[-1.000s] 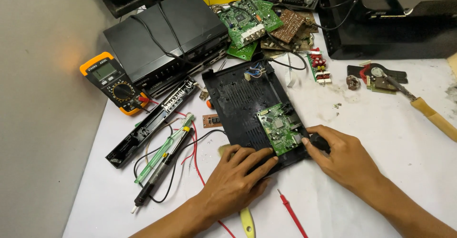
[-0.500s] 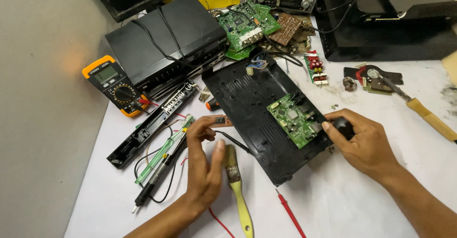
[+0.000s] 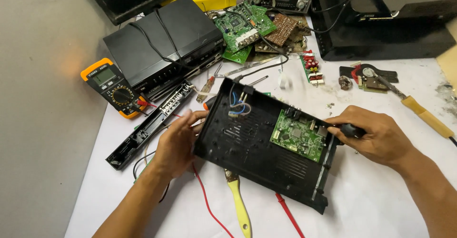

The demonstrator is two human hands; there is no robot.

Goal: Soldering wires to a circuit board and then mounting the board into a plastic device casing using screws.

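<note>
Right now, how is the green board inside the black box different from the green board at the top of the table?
The green board in the box sits fixed inside the black box; the loose green board lies on a pile of parts. The boxed one looks smaller and squarer; the loose one is bigger and carries a row of silver sockets. Both are green circuit boards with small parts.

Black open receiver case (image 3: 247,147), centre. Inside it, at three o'clock, a green circuit board (image 3: 299,136); at eleven o'clock, blue and white wires (image 3: 236,106). Nine o'clock of the case: orange-and-grey multimeter (image 3: 113,88) with a red probe lead (image 3: 205,202). Six o'clock: brush with a yellow handle (image 3: 239,204). Twelve o'clock: green boards (image 3: 243,26) and one brown board (image 3: 284,29). Eleven o'clock: black set-top box (image 3: 162,43). Three o'clock: soldering iron with a tan handle (image 3: 428,117). White table cover (image 3: 381,204); grey floor (image 3: 43,124).
</note>
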